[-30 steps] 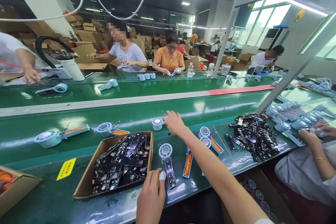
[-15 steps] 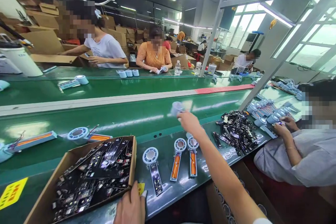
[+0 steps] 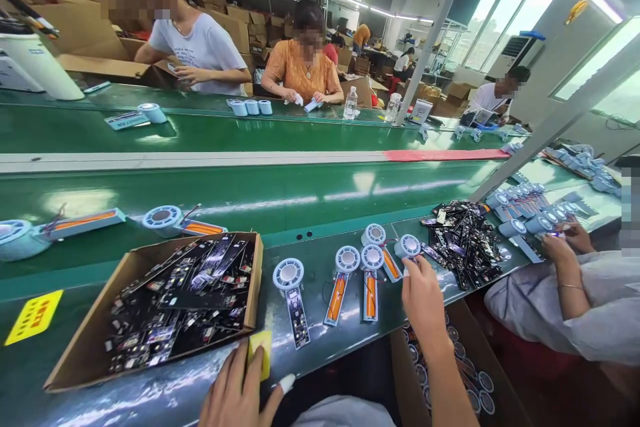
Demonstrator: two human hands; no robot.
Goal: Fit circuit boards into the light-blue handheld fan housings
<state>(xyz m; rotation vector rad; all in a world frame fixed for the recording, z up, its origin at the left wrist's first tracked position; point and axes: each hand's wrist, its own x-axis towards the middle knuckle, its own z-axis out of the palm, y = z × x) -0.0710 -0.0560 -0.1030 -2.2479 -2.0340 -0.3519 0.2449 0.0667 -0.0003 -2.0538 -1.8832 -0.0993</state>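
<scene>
My right hand (image 3: 423, 297) is closed on a light-blue round-headed housing (image 3: 411, 245), gripping below its slotted head; the handle is hidden by my fingers. Left of it lie similar housings with orange strips in their open handles: one farther back (image 3: 374, 235), one in front (image 3: 372, 257) and another (image 3: 347, 259). A further housing (image 3: 288, 273) has a black circuit board (image 3: 299, 321) along its handle. My left hand (image 3: 240, 387) rests open at the bench edge, fingers apart, partly over a yellow label (image 3: 260, 355). A finger covering on its thumb is white.
A cardboard box (image 3: 75, 355) of black circuit boards stands at left. A board heap (image 3: 463, 243) lies at right, beside a co-worker's hands (image 3: 560, 250). More housings lie on the green belt (image 3: 280, 197). A metal post (image 3: 435, 33) rises beyond; a box of round parts sits below the bench.
My right hand has come back from over the belt and down to the bench with the housing. Another housing now shows behind the pair. The view has tilted downward.
</scene>
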